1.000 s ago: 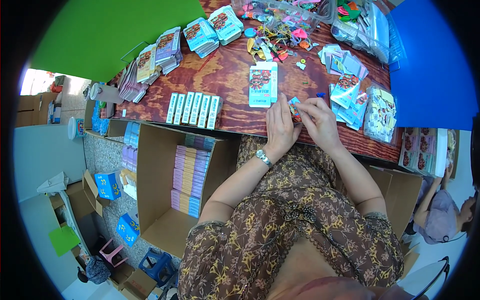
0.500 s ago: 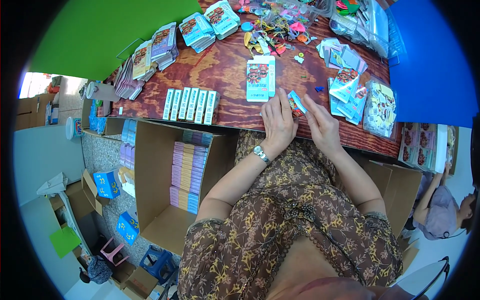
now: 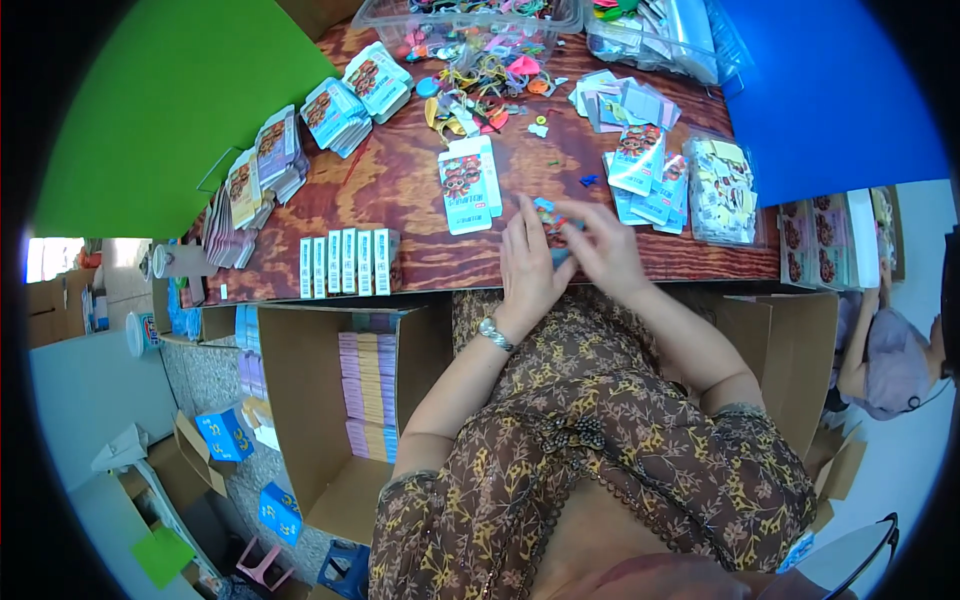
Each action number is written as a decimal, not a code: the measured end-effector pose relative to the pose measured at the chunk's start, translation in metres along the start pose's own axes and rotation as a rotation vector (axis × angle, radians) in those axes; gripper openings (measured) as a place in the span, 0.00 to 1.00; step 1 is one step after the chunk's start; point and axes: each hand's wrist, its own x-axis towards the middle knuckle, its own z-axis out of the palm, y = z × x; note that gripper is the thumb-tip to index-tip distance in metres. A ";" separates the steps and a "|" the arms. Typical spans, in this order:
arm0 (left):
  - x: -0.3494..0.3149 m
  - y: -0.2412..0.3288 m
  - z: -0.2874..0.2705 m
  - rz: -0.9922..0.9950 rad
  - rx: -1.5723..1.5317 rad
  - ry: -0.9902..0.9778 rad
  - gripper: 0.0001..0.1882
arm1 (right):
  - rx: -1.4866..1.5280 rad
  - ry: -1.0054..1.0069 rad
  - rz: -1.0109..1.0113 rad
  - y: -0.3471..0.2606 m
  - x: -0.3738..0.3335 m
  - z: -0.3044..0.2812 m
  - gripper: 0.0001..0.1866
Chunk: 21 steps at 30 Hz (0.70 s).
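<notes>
At the table's near edge, a small blue printed carton [image 3: 547, 212] with a red-patterned face sits between my two hands, partly covered by fingers. My left hand [image 3: 530, 258], with a watch on its wrist, is closed along the carton's left side. From the right, my right hand [image 3: 604, 254] has its fingers bent over the same carton. Just beyond my left hand lies a flat, unfolded blue carton [image 3: 468, 187] with printed figures. To the left, several narrow filled boxes [image 3: 348, 263] stand upright in a row.
Stacks of flat cartons [image 3: 335, 117] line the table's left side. Colourful small trinkets [image 3: 490, 85] are heaped at the back. On the right lie blue card packets [image 3: 650, 180] and a clear bag of small pieces [image 3: 724, 190]. A cardboard box [image 3: 300, 390] stands below the table's left edge.
The whole view has shifted, so the table sits lower and further left. My right hand has come in over the carton, its fingers now more bent, and the carton's raised blue flap is less visible.
</notes>
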 end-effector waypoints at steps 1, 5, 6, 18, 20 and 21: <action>0.005 -0.001 -0.007 0.040 -0.025 -0.036 0.56 | 0.128 0.058 0.055 0.005 0.006 -0.009 0.16; 0.034 -0.041 -0.018 -0.074 0.297 0.168 0.55 | 0.305 0.289 0.032 0.064 0.039 -0.085 0.21; 0.041 -0.053 -0.016 -0.096 0.423 0.240 0.55 | 0.315 0.341 0.080 0.070 0.044 -0.102 0.21; 0.073 -0.077 -0.013 -0.329 0.489 0.006 0.58 | -0.641 0.401 -0.340 0.047 0.066 -0.094 0.23; 0.067 -0.073 -0.013 -0.283 0.488 0.044 0.56 | -0.426 0.200 -0.353 0.028 0.059 -0.062 0.23; 0.064 -0.073 -0.014 -0.186 0.395 0.133 0.52 | -0.314 0.099 -0.279 0.027 0.058 -0.043 0.24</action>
